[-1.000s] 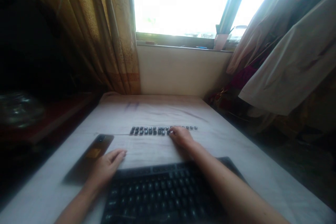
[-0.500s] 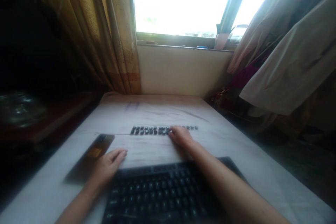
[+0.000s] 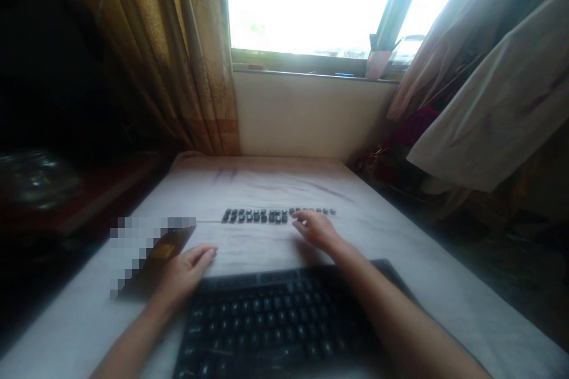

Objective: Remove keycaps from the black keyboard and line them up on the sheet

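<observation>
A counter (image 3: 267,186) under a pale, wrinkled cloth takes up most of the lower view, its far edge near a cream wall (image 3: 306,112). Above this a bright window (image 3: 306,3) shows, with a patterned gold curtain (image 3: 191,53) at its left and a hanging white garment (image 3: 493,100) at its right.

A black keyboard (image 3: 267,314) lies on the near part of the counter, its right portion partly hidden under the right forearm. The left hand (image 3: 189,266) rests beside its upper left corner, thumb close along the fingers in a narrow shape; the underside is hidden, so I cannot tell whether anything is in it. The right hand (image 3: 317,228) is farther out, beyond the keyboard, with thumb and forefinger slightly parted and nothing visible between them.

A dark phone (image 3: 166,251), partly blurred into blocks, lies just left of the left hand, which covers some of it. On the windowsill stands a pink cup (image 3: 377,65).

Smallest are the loose black keycaps (image 3: 255,216), set in two rows across the middle of the counter. The front row ends just left of the right fingertips; the back row runs on past that hand.
</observation>
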{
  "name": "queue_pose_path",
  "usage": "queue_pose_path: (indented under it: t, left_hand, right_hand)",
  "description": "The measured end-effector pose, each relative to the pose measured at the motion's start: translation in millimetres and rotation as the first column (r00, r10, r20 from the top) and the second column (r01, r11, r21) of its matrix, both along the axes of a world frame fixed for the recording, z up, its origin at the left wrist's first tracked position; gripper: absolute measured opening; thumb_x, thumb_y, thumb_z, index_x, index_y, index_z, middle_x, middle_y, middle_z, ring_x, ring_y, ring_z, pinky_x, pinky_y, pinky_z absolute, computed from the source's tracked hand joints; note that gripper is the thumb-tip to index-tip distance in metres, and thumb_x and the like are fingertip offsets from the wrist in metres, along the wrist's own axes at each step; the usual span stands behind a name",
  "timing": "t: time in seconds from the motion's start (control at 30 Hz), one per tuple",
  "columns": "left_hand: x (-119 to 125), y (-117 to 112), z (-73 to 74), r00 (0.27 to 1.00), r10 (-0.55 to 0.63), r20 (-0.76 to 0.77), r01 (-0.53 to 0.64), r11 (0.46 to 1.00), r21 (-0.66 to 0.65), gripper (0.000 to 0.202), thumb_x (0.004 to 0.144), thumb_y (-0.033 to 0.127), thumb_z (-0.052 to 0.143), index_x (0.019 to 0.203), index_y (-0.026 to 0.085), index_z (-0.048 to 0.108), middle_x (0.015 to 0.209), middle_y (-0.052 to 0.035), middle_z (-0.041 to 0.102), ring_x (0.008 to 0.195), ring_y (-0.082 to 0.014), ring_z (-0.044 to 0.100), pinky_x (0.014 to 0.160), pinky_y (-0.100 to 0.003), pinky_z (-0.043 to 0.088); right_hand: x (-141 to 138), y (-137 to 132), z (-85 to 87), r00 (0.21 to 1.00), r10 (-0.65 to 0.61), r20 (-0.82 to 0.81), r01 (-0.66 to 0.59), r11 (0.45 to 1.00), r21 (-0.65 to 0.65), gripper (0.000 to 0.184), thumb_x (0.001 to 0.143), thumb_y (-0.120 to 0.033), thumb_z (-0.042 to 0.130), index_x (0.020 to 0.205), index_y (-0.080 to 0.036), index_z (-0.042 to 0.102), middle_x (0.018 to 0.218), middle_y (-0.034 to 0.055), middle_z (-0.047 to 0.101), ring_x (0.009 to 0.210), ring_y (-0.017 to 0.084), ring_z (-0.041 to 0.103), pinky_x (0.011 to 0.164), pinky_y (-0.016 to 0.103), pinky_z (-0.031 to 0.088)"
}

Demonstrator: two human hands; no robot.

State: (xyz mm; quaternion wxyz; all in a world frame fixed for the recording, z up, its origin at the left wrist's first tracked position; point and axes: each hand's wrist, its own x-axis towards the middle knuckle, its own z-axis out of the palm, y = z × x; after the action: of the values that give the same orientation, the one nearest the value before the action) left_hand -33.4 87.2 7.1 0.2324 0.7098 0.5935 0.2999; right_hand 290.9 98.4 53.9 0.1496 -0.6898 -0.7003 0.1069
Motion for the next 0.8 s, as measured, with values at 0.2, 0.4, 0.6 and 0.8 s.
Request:
queue_pose_path:
  t: [0.2, 0.4, 0.6, 0.8]
  left_hand:
    - [1.5, -2.1, -0.4, 0.999, 0.014, -0.037, -0.015, 1.0, -0.02, 0.044, 0.078, 0.054, 0.048, 0.095, 0.023, 0.074, 0.097, -0.0045, 0.076, 0.092, -0.0259, 0.07, 0.084, -0.034, 0.052]
    - [6.2, -7.2, 2.5, 0.998, 0.007, -0.063, -0.009, 0.999, -0.041, 0.042, 0.081, 0.052, 0.048, 0.098, 0.023, 0.072, 0.101, -0.0032, 0.075, 0.096, -0.0241, 0.068, 0.085, -0.032, 0.05]
    - [8.0, -9.4, 7.8, 0.997, 0.004, -0.077, -0.006, 1.0, -0.023, 0.04, 0.081, 0.051, 0.049, 0.096, 0.023, 0.073, 0.1, -0.0021, 0.076, 0.095, -0.0237, 0.068, 0.083, -0.03, 0.051]
    - [8.0, -9.0, 4.5, 0.996, 0.02, -0.085, -0.022, 1.0, -0.019, 0.041, 0.081, 0.052, 0.048, 0.097, 0.023, 0.073, 0.101, -0.0029, 0.076, 0.094, -0.0244, 0.069, 0.084, -0.031, 0.051]
  right_hand:
    - [-17.9, -64.5, 31.3, 0.955, 0.266, -0.133, -0.276, 0.959, -0.069, 0.018, 0.084, -0.024, 0.06, 0.095, -0.02, 0.074, 0.094, 0.0056, 0.073, 0.081, 0.016, 0.065, 0.073, 0.025, 0.048]
    - [-48.5, -115.7, 47.8, 0.76, 0.633, -0.145, -0.649, 0.732, -0.205, 0.01, 0.08, -0.026, 0.064, 0.082, -0.022, 0.073, 0.082, 0.0018, 0.07, 0.072, 0.014, 0.062, 0.063, 0.022, 0.043]
    - [-73.4, -137.6, 30.4, 0.743, 0.661, 0.11, -0.622, 0.741, -0.251, 0.017, 0.076, -0.032, 0.065, 0.085, -0.018, 0.066, 0.083, 0.0067, 0.066, 0.067, 0.021, 0.062, 0.054, 0.028, 0.042]
    - [-83.9, -141.0, 12.5, 0.704, 0.69, 0.166, -0.672, 0.723, -0.16, 0.014, 0.075, -0.009, 0.051, 0.084, -0.017, 0.059, 0.076, 0.0072, 0.064, 0.062, 0.021, 0.062, 0.048, 0.028, 0.041]
